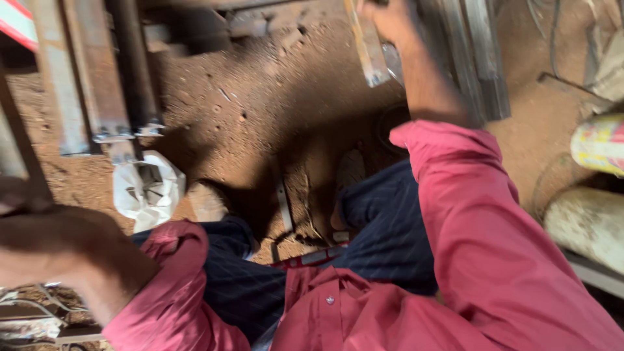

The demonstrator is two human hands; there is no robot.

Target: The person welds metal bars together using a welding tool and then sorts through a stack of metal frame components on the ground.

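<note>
Looking down, head view: person in a red long-sleeved shirt [494, 260] and dark blue trousers [390, 221] standing on reddish-brown dirt ground [260, 97].
Right hand [390, 19]: raised at top edge, partly cut off by frame; closed around the long rusty flat metal bar [367, 45]; fingers themselves not fully visible.
Metal bar: runs down from top edge, lower cut end free in the air just left of the right forearm; upper part out of frame.
Left hand [45, 250]: very close to camera, heavily blurred, at lower left; looks curled near a dark thin bar [23, 156], but cannot tell if it grips it or is open.
Hidden/unclear: feet mostly in shadow between the legs; a pale shoe toe [207, 201] shows; a small flat metal piece [284, 207] lies on the ground in the shadow, details not readable.
Steel stock left: bundle of long rusty steel sections [91, 78] lying on ground, ends toward the person, far ends cut off.
Steel stock right: grey angle bars [481, 58] behind the right forearm, partly hidden by it.
Containers: crumpled white plastic bag [148, 188] on ground just below the left steel ends, mouth open, contents dark and not identifiable.
Right edge: yellow and pink printed cylinder [599, 143] and dirty white cylinder [585, 224], both cut off; cannot tell contents.
</note>
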